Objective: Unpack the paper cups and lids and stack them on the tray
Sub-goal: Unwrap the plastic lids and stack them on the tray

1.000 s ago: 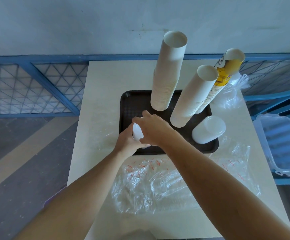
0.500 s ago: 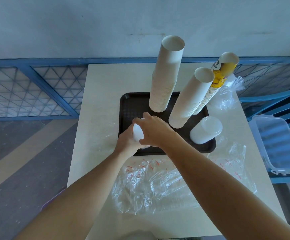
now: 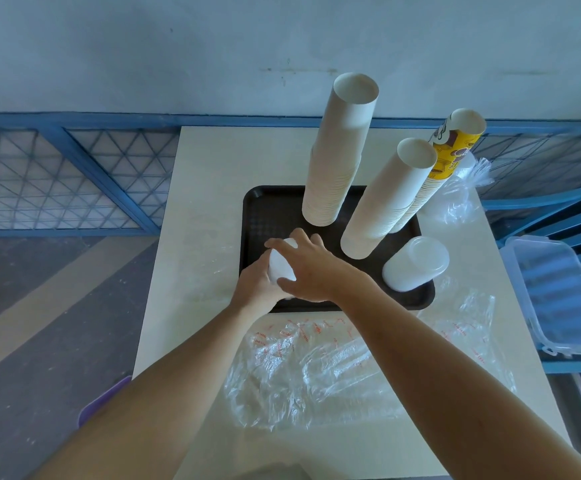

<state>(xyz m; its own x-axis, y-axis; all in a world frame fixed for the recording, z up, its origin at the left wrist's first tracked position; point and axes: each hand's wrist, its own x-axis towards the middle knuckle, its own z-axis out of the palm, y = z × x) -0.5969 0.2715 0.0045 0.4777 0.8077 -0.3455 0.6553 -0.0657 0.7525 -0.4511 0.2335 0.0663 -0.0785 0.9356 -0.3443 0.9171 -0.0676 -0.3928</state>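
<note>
Steadying lid stack (image 3: 279, 268): left hand (image 3: 252, 289) grips its side, right hand (image 3: 308, 271) clasps its top, so it sits square.
Tray (image 3: 268, 216): seven o'clock spot; cup stacks (image 3: 337, 161) crowd twelve to three.

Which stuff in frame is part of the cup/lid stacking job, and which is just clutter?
Job:
tray
tall white cup stack
shorter white cup stack
yellow printed cup stack
lid stack
small white stack, gripped by left hand and right hand

Lying about:
crumpled wrapper
plastic bag
clear box
purple thing
</note>
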